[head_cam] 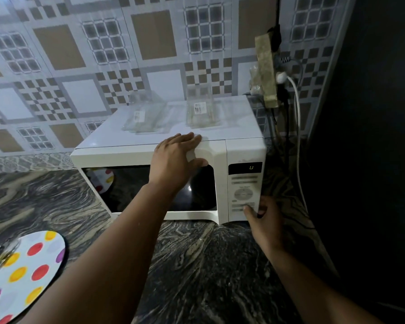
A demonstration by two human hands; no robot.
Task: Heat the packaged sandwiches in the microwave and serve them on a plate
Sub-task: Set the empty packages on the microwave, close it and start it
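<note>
Head view is showing the microwave (150, 157) sitting on the dark marbled desk (197, 265) with its door closed, and two clear sandwich packages, one (145, 115) to the left and one (201, 111) to the right, are lying on its top looking empty; whether the sandwiches are inside is not something the dark window is revealing. The risk here is the oven sliding back as a button is being pressed, or a wrong key being hit on the blurred panel (244, 190). The left hand (178, 160) is lying flat with fingers extended, bracing the door's upper edge and gripping nothing. The right hand (264, 218) is curling loosely, its thumb pressing the panel's lower buttons. A spotted plate (26, 277) is waiting at lower left.
</note>
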